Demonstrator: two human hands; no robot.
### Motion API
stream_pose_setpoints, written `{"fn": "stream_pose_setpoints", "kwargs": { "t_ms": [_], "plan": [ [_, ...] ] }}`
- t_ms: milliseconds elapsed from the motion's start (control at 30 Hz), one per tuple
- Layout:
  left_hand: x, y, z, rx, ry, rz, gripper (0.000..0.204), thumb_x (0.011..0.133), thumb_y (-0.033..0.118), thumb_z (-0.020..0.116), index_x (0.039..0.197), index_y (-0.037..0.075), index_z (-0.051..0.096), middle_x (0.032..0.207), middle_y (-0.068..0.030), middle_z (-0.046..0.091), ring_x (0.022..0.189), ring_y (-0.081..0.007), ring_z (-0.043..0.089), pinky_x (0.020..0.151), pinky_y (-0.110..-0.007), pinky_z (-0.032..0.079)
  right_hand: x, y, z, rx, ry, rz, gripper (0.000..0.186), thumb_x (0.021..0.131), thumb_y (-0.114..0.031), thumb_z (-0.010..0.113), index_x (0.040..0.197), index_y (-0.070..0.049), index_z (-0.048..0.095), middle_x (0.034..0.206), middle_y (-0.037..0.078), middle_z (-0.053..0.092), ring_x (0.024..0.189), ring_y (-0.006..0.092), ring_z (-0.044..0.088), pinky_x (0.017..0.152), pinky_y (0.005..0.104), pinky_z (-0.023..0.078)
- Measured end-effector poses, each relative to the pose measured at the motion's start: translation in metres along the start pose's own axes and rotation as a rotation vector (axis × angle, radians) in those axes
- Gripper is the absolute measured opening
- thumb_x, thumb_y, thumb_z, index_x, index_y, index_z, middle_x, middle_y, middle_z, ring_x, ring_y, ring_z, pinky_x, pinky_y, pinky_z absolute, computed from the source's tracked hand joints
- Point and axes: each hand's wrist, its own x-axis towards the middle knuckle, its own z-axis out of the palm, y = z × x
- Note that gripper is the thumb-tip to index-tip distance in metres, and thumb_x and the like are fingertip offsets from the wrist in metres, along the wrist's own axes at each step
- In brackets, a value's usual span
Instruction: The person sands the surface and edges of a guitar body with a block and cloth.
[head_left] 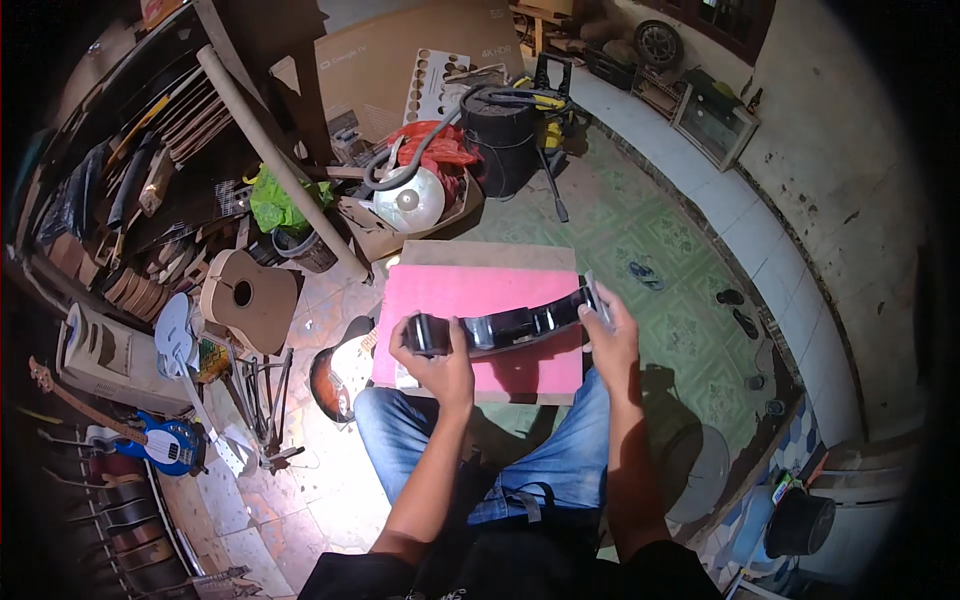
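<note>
I hold a long, slightly curved glossy black piece, with silvery reflections, tilted up toward its right end. My left hand is closed round its left end, thumb and fingers on either side. My right hand grips the right end, where a pale grey edge shows. The piece is above a pink board that lies on a brownish sheet in front of my knees. A sunburst electric guitar lies just left of the board, partly hidden by it.
An acoustic guitar body, blue bass and wood pile crowd the left. A black drum, pressure washer and red plastic stand ahead. Sandals lie on the green tiles; a basin is lower right.
</note>
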Motion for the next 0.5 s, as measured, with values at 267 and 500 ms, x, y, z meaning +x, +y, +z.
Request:
{"fn": "stream_pose_setpoints", "kwargs": {
  "t_ms": [267,500],
  "plan": [
    [0.049,-0.018,-0.001,0.0,-0.151,-0.165,0.052,0.086,0.02,0.085,0.122,-0.002,0.055,0.105,-0.0097,0.066,0.096,-0.0188,0.064,0.091,-0.035,0.052,-0.056,0.007,0.015,0.006,0.065,-0.195,0.046,0.093,-0.004,0.074,0.136,0.004,0.058,0.132,0.015,0.065,0.122,0.0202,0.062,0.103,0.0339,0.051],
    [0.092,-0.015,0.045,0.012,-0.207,-0.027,0.042,0.094,0.03,0.08,0.114,0.0,0.059,0.105,-0.0082,0.067,0.092,-0.0176,0.063,0.087,-0.035,0.052,-0.119,0.023,0.04,0.122,0.02,-0.128,0.05,0.095,-0.004,0.074,0.139,0.001,0.051,0.116,0.012,0.066,0.102,0.0167,0.066,0.086,0.031,0.054]
  ]
}}
